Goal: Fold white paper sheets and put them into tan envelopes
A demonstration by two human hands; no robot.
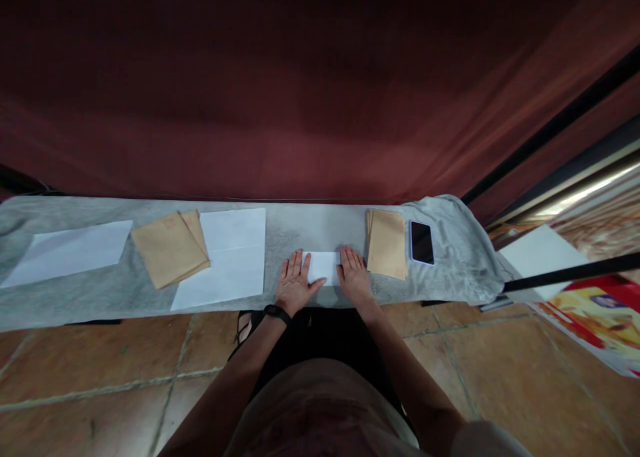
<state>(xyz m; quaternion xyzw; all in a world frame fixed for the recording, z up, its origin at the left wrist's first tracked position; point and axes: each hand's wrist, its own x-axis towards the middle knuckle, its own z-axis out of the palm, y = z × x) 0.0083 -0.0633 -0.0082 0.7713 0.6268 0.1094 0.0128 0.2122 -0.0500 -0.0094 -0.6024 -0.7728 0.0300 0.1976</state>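
A small folded sheet of white paper [324,267] lies flat on the grey cloth in front of me. My left hand [296,282] presses on its left edge, fingers stretched out and thumb across the near corner. On the opposite edge rests my right hand [354,275], its fingers straight and flat against the paper. Just right of that hand is a stack of brown envelopes [387,243]. Larger white sheets of paper [235,257] lie left of my left hand, partly under two more brown envelopes [169,249].
A phone [422,242] lies right of the envelope stack. At the far left is another white sheet [75,250]. Grey cloth [310,227] covers the narrow table. A dark red curtain [320,110] hangs behind it. A red and yellow box [600,317] stands at the right, beyond a black bar.
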